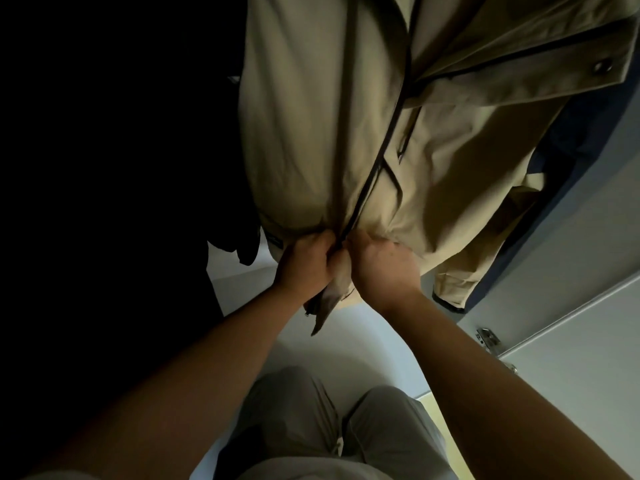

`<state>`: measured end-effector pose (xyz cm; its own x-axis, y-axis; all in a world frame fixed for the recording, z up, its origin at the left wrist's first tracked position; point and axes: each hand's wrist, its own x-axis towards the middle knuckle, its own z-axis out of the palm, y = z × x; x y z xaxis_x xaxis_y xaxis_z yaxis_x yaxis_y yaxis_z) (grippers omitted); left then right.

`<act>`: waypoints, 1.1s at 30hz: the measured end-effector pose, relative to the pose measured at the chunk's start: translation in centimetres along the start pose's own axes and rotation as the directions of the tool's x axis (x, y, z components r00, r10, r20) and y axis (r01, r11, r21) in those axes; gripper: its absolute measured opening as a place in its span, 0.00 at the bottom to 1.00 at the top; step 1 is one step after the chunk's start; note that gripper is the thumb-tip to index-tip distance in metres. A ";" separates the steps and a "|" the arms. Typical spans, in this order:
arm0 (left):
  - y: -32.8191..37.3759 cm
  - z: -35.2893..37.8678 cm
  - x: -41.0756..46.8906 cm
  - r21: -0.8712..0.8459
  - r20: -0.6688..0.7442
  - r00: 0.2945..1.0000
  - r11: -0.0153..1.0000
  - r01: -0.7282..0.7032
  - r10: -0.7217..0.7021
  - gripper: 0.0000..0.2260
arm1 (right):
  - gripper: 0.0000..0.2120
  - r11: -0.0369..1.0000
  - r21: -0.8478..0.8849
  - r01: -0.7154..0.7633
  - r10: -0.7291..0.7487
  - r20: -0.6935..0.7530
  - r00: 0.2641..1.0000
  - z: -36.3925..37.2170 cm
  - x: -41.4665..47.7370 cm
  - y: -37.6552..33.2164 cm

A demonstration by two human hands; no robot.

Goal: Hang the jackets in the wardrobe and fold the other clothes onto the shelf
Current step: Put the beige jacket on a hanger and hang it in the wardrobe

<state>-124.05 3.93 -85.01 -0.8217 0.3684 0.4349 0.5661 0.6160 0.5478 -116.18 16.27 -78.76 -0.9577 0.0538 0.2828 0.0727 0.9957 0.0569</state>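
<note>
Looking down at a tan jacket (311,133) hanging up, filling the top middle of the view with its front facing out. Got a dark zipper (388,147) running down the middle of it, from up near the collar all the way to the hem. Both hands down at the bottom hem, right at the foot of that zipper. Left hand (304,261) on the left side of the zip, fingers curled in and bunching up the hem fabric. Right hand (381,265) on the other side, just beside the left one, also curled into the cloth. Can't tell exactly what the fingertips are pinching, all hidden behind the backs of the hands. Bit of hem flap (329,299) dangling down between the two wrists. Off to the right, the jacket's sleeve (460,271) hanging loose, with a navy garment (561,143) just behind it. Snap button (599,66) on a flap way up in the top right corner. Dark clothes (247,244) just beside the jacket on the left, mostly lost in shadow. Metal door handle (488,337) lower right on a pale door, and grey trousers (304,420) at the very bottom.
</note>
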 end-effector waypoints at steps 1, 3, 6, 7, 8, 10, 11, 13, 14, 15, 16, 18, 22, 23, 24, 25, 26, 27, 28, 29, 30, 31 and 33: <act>-0.1 0.1 0.0 0.005 0.004 1.000 1.000 -0.004 0.003 0.12 | 0.09 1.000 -0.018 0.011 -0.011 -0.001 1.000 -0.8 0.3 0.0; -0.5 0.0 0.4 0.005 0.037 0.999 0.999 0.031 -0.031 0.14 | 0.07 1.000 0.018 0.003 -0.001 -0.099 0.995 -3.2 1.2 0.2; -1.1 -0.8 1.4 0.039 0.067 0.992 0.994 0.102 -0.105 0.17 | 0.06 0.998 0.068 0.003 0.025 -0.411 0.911 -7.4 3.2 0.7; -1.0 -1.0 1.7 0.051 0.065 0.993 0.994 0.094 -0.098 0.17 | 0.07 0.998 0.066 0.015 0.016 -0.439 0.898 -8.4 3.6 0.7; -0.8 -1.3 2.1 0.056 0.063 0.995 0.996 0.074 -0.078 0.18 | 0.08 0.998 0.065 0.019 0.010 -0.427 0.904 -8.9 3.8 0.7; 0.3 -2.1 2.7 0.024 0.017 1.000 1.000 0.016 -0.016 0.20 | 0.07 0.999 0.050 0.001 0.018 -0.367 0.930 -9.1 3.7 0.8; 1.0 -2.6 3.1 -0.012 -0.031 0.999 1.000 -0.024 0.024 0.21 | 0.05 0.999 0.045 -0.010 0.025 -0.345 0.938 -8.9 3.5 0.8; 2.4 -3.8 4.2 -0.091 -0.127 0.987 0.990 -0.111 0.099 0.21 | 0.02 0.998 0.062 -0.025 0.044 -0.323 0.945 -8.3 3.0 0.6; 3.1 -4.4 4.7 -0.116 -0.171 0.976 0.981 -0.155 0.134 0.20 | 0.02 0.997 0.072 -0.026 0.048 -0.323 0.945 -8.1 2.8 0.4; 3.6 -5.0 5.2 -0.125 -0.208 0.964 0.973 -0.196 0.167 0.18 | 0.02 0.996 0.082 -0.028 0.054 -0.331 0.942 -8.1 2.7 0.3; 4.0 -5.5 5.6 -0.116 -0.236 0.951 0.966 -0.232 0.200 0.16 | 0.02 0.995 0.091 -0.031 0.060 -0.339 0.939 -8.1 2.7 0.3; 4.4 -6.1 6.4 -0.064 -0.256 0.931 0.956 -0.285 0.261 0.14 | 0.05 0.994 0.105 -0.033 0.065 -0.320 0.945 -8.5 2.5 0.5; 4.9 -6.0 6.0 -0.026 -0.223 0.932 0.954 -0.299 0.286 0.17 | 0.07 0.998 0.069 0.009 0.012 -0.308 0.951 -10.0 2.4 1.1; 4.8 -6.0 6.0 -0.024 -0.215 0.936 0.957 -0.289 0.277 0.16 | 0.07 0.997 0.081 0.012 0.019 -0.365 0.931 -10.9 2.6 1.2; 4.8 -6.0 6.1 -0.019 -0.205 0.944 0.963 -0.269 0.259 0.15 | 0.05 0.995 0.097 0.008 0.037 -0.449 0.893 -12.0 3.0 1.3; 4.9 -6.3 6.2 -0.013 -0.190 0.953 0.970 -0.244 0.237 0.15 | 0.04 0.993 0.118 0.001 0.063 -0.534 0.843 -13.1 3.4 1.6; 5.3 -6.7 6.5 -0.003 -0.167 0.961 0.975 -0.222 0.219 0.16 | 0.05 0.989 0.147 -0.012 0.098 -0.595 0.798 -14.1 3.8 1.9; 5.8 -7.3 6.8 0.013 -0.142 0.968 0.978 -0.207 0.207 0.16 | 0.08 0.984 0.178 -0.024 0.129 -0.606 0.785 -14.8 4.2 2.2; 6.6 -7.8 7.2 0.023 -0.127 0.972 0.980 -0.197 0.198 0.16 | 0.10 0.979 0.201 -0.036 0.149 -0.582 0.799 -15.2 4.4 2.6; 7.5 -8.5 7.6 0.013 -0.139 0.972 0.982 -0.189 0.189 0.16 | 0.11 0.976 0.216 -0.039 0.155 -0.549 0.821 -15.2 4.5 2.8; 8.5 -9.1 8.2 -0.008 -0.179 0.966 0.981 -0.193 0.188 0.16 | 0.11 0.973 0.227 -0.033 0.150 -0.522 0.839 -15.2 4.5 2.8; 9.4 -9.7 8.8 -0.017 -0.224 0.954 0.978 -0.210 0.201 0.15 | 0.10 0.971 0.240 -0.021 0.142 -0.503 0.852 -15.0 4.3 2.8; 10.7 -10.8 9.9 0.039 -0.243 0.934 0.964 -0.262 0.263 0.13 | 0.10 0.967 0.255 -0.004 0.132 -0.485 0.864 -14.7 3.9 2.5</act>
<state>-125.46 6.69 -67.14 -0.6021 0.3374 0.7236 0.7586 0.5243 0.3867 -115.63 17.88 -63.46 -0.6829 0.1412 0.7167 0.0031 0.9817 -0.1905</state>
